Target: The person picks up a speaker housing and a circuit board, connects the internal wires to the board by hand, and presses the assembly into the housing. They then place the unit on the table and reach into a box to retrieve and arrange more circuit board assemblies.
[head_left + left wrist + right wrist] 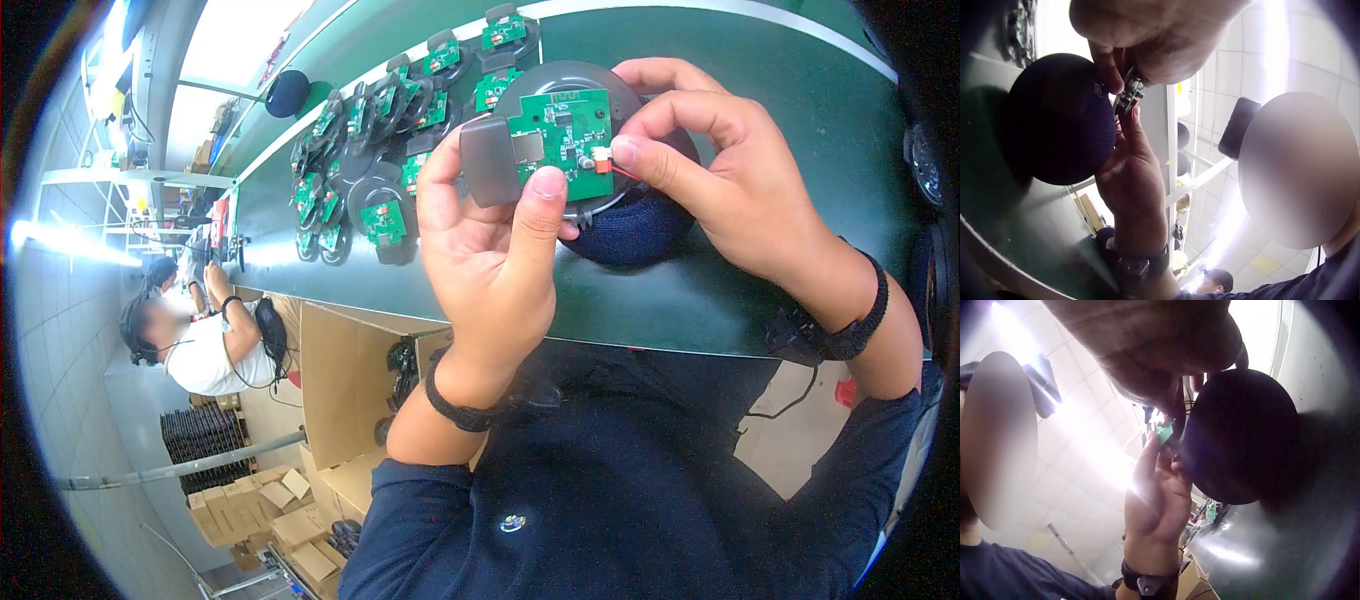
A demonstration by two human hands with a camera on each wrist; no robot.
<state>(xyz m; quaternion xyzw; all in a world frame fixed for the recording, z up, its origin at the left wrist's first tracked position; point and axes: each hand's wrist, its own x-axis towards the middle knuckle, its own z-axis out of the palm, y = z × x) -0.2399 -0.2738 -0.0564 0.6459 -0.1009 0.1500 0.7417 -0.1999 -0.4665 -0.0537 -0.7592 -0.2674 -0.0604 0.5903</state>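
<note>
In the head view my left hand [490, 255] grips a green circuit board [560, 125] with a dark plastic block [488, 165] at its left end, the thumb pressing on the board's lower edge. At the board's right edge my right hand [745, 175] pinches a small white-and-red wire plug [601, 158] between thumb and forefinger; the plug is at the white socket. Red wires trail from it under the thumb. Behind the board lies a dark round disc [535, 82], beside a round speaker body in dark blue fabric [640, 230]. Both wrist views show this speaker [1060, 119] as a dark ball.
Many similar board-and-disc assemblies [382, 222] crowd the green table [780, 45] to the left. Another dark ball [288, 93] stands beyond. An open cardboard box [345, 365] sits below the table edge; a person in white [215, 355] works farther left.
</note>
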